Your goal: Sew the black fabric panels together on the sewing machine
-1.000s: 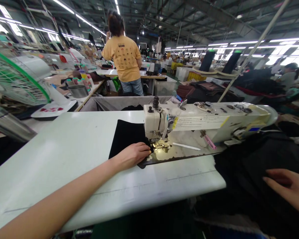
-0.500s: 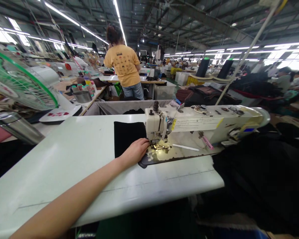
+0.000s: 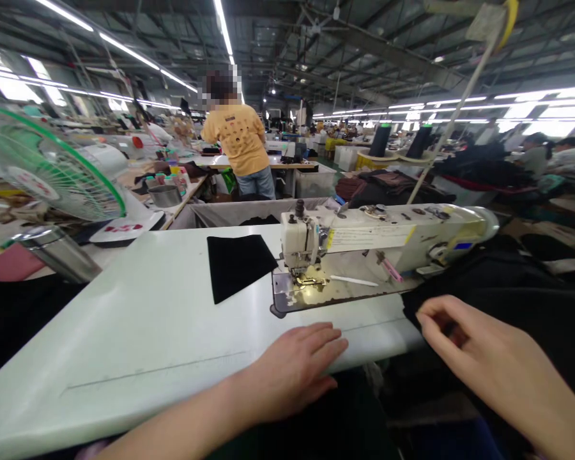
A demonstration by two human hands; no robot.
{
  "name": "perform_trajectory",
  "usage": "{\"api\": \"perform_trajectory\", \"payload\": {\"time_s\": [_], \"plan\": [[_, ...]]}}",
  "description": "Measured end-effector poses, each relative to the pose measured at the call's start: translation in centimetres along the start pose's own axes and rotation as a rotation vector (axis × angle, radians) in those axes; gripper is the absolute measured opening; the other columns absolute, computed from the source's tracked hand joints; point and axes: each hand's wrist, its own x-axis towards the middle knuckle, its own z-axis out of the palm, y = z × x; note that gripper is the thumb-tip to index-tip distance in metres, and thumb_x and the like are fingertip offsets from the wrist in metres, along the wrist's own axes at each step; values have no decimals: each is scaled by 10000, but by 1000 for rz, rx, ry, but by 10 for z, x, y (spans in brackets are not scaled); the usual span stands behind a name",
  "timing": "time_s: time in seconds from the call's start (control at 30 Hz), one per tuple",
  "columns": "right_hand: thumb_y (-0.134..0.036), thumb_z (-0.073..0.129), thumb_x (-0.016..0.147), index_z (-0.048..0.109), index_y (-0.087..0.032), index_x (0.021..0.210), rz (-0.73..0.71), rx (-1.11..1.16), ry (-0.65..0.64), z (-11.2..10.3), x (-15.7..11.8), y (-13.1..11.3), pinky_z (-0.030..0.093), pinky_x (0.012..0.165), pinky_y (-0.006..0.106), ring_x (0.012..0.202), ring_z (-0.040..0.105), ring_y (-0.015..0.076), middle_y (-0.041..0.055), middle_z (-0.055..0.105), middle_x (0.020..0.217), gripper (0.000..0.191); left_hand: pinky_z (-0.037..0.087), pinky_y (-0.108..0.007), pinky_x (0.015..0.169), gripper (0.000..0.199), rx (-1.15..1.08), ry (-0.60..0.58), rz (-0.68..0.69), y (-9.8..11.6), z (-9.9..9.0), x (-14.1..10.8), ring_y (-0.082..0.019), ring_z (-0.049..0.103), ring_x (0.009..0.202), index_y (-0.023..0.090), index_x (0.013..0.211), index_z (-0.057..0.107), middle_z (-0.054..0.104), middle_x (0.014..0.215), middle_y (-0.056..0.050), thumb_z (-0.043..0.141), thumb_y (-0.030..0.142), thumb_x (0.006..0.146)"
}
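Observation:
My left hand [image 3: 299, 367] is over the front edge of the pale table [image 3: 163, 319], fingers extended and nothing in them. On the right, my right hand [image 3: 474, 345] pinches the edge of a large black cloth [image 3: 522, 281] beside the table corner. A smaller black cloth piece [image 3: 239, 263] lies flat on the table, left of the sewing machine [image 3: 364, 230]. The machine's lamp lights its metal plate, where a white pen [image 3: 354, 280] rests. Pink-handled snips [image 3: 391, 269] stand near the machine's arm.
A green-rimmed fan [image 3: 52, 166] and a steel flask [image 3: 60, 252] are at the left. Behind the table, a person in a yellow shirt [image 3: 237, 137] faces away. Two dark thread cones [image 3: 380, 140] stand behind the machine, near a slanted pole [image 3: 453, 121].
My left hand has left the machine's needle area and come back to the front edge. My right hand has come into view at the black cloth. The small cloth now lies turned.

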Motion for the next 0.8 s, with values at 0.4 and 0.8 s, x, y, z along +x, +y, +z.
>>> {"api": "perform_trajectory", "payload": {"time_s": [0.4, 0.8], "plan": [[-573, 724, 794, 471, -184, 1384, 74, -197, -50, -8, -79, 45, 445, 1034, 548, 1282, 511, 357, 178, 499, 1432, 750, 592, -359, 948, 541, 117, 205, 87, -17, 26, -10, -271, 659, 1164, 281, 1454, 462, 607, 1394, -80, 550, 387, 931], [-280, 579, 938, 634, -198, 973, 177, -96, 50, 2, -72, 76, 515, 893, 408, 1030, 619, 255, 96, 674, 1089, 106, 600, -357, 939, 433, 57, 220, 146, 4, 22, 29, -257, 681, 1129, 276, 1352, 561, 657, 1326, -74, 553, 389, 935]]}}
